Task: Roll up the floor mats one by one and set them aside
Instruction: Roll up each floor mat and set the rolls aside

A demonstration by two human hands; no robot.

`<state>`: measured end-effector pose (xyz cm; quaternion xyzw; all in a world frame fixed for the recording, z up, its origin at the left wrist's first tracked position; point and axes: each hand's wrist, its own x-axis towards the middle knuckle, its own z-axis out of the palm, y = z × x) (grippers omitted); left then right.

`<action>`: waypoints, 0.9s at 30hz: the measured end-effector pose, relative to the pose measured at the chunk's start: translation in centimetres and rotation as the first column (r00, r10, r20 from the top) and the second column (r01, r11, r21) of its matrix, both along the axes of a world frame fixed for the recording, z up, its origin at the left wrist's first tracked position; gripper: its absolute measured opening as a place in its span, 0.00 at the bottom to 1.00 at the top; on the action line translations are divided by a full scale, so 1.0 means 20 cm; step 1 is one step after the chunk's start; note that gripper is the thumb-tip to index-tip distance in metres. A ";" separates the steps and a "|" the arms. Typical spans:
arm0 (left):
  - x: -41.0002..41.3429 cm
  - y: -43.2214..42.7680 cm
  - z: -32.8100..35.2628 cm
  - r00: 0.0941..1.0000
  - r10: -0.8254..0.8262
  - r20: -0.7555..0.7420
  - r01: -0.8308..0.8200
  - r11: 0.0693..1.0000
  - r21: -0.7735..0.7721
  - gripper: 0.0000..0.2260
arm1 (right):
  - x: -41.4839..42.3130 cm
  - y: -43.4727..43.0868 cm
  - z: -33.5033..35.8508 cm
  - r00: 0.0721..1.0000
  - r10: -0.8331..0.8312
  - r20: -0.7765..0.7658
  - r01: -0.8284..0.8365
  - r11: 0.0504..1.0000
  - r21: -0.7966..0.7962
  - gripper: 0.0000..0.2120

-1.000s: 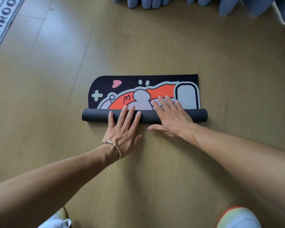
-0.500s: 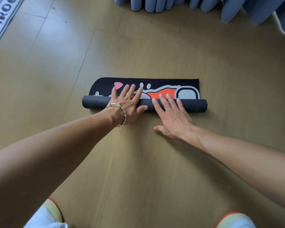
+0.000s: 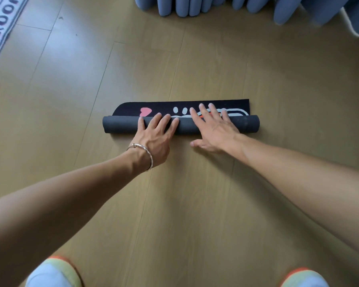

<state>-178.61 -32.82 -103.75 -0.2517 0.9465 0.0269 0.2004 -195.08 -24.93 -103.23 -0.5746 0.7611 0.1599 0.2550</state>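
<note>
While matte mat (image 3: 120, 125) forms near-complete cylinder, left hand (image 3: 153, 139), right hand (image 3: 214, 129) press it flat-fingered.

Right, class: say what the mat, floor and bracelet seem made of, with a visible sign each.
Mat: probably rubber-backed; matte dark-grey roll, printed face. Floor: wood-look planks, perhaps laminate; grain, seams, soft sheen. Bracelet: likely metal; silvery shine.

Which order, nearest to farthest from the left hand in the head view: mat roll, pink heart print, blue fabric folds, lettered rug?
1. Mat roll: under the left hand, touching.
2. Pink heart print: just beyond the fingertips, on the flat part.
3. Blue fabric folds, far ahead, and lettered rug, far left: too close to call.
</note>
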 end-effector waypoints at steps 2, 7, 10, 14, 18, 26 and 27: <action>-0.04 -0.05 0.00 1.000 0.004 -0.002 -0.004 1.000 -0.002 0.32 | 0.03 0.00 0.02 0.999 -0.035 -0.018 0.034 0.997 -0.070 0.42; -0.14 -0.15 -0.02 0.999 0.044 0.011 -0.044 0.998 0.034 0.34 | 0.16 0.11 0.02 0.999 -0.031 -0.016 0.029 0.992 -0.123 0.40; -0.16 -0.17 -0.03 0.997 0.072 0.038 -0.073 0.997 0.031 0.33 | 0.14 0.09 0.01 0.999 -0.035 -0.026 0.033 0.996 -0.083 0.42; -0.17 -0.17 -0.02 0.991 0.135 -0.014 -0.135 0.991 0.013 0.32 | 0.06 -0.02 0.03 1.000 -0.030 -0.002 0.030 0.999 -0.030 0.43; -0.17 -0.19 0.00 0.991 0.101 -0.090 -0.100 0.995 0.015 0.26 | 0.00 -0.13 0.04 0.998 -0.059 0.026 0.059 0.998 -0.009 0.40; -0.35 -0.36 0.12 0.977 0.190 0.097 -0.207 0.954 0.216 0.18 | -0.03 -0.17 0.08 0.986 -0.118 0.114 0.124 0.991 -0.052 0.37; -0.36 -0.37 0.13 0.976 0.196 0.100 -0.214 0.949 0.234 0.17 | -0.02 -0.14 0.08 0.983 -0.130 0.133 0.142 0.986 -0.083 0.37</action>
